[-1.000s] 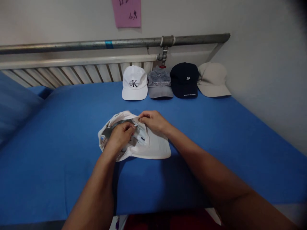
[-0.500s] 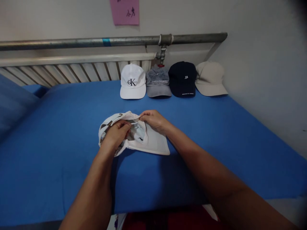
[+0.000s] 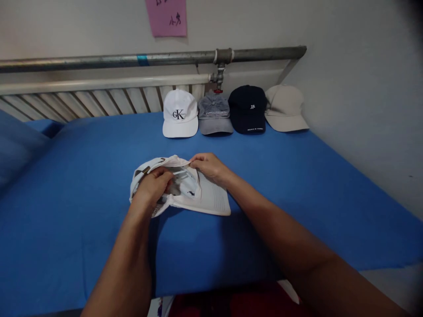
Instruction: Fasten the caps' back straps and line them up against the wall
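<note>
A pale, off-white baseball cap [image 3: 213, 192] lies upside down on the blue-covered surface, its inside facing up and its brim to the right. My left hand [image 3: 153, 185] reaches into the crown, fingers curled and pressed together on the cap's inner fabric; the fingertips are partly hidden. A small dark emblem shows through the inside near the front. With thumb and fingers, my right hand [image 3: 209, 166] pinches the far edge of the cap where brim and crown meet.
Along the back stand a white cap [image 3: 180, 125], a grey cap [image 3: 215, 126], a black cap [image 3: 247, 116] and a beige cap [image 3: 287, 110]. Behind them run a radiator [image 3: 109, 101] and a metal pipe [image 3: 185, 58]. The blue cover [image 3: 82, 163] meets a wall at right.
My left hand has shifted slightly left inside the cap, its fingertips drawing back a little. My right hand keeps its pinch. The whole view has moved slightly.
</note>
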`<state>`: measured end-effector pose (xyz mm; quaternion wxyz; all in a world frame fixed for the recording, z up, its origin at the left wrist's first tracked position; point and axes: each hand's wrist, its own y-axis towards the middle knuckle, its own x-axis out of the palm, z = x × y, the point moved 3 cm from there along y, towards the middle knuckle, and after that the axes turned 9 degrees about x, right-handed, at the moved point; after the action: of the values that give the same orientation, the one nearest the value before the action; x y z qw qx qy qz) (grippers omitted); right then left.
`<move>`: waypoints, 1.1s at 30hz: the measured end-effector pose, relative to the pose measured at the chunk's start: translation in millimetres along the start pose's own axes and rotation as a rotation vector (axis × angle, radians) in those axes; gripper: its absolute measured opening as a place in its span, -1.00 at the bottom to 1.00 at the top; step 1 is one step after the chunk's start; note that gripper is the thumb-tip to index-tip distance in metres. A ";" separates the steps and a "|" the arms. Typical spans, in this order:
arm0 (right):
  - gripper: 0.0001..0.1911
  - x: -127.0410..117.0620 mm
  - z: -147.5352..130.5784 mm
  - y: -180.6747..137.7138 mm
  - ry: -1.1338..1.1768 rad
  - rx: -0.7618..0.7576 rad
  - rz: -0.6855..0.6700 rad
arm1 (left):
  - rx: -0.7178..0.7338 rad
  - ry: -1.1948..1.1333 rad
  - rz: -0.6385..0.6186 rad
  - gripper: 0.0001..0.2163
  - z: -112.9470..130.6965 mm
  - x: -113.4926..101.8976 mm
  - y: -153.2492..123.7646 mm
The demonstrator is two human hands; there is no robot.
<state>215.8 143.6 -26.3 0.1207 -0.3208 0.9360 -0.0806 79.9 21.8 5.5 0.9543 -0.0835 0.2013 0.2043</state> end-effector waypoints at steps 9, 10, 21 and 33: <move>-0.87 2.1 -3.6 -4.4 0.019 0.017 0.020 | 0.005 0.096 -0.040 -0.81 -8.3 -5.0 0.8; -0.87 2.3 -3.9 -4.7 0.017 0.019 0.020 | 0.009 0.100 -0.047 -0.81 -9.2 -4.8 0.9; -0.87 0.2 -2.8 -4.2 -0.038 -0.005 0.031 | 0.001 0.188 -0.012 -0.82 -9.4 -9.5 1.9; -0.87 -1.0 -4.4 -8.6 -0.037 -0.007 0.037 | -0.098 0.162 -0.095 -0.85 -10.4 -14.1 -4.9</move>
<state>220.3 137.8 -19.9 0.1383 -0.3052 0.9397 -0.0692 66.5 9.8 2.4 0.9383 -0.1557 0.2634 0.1610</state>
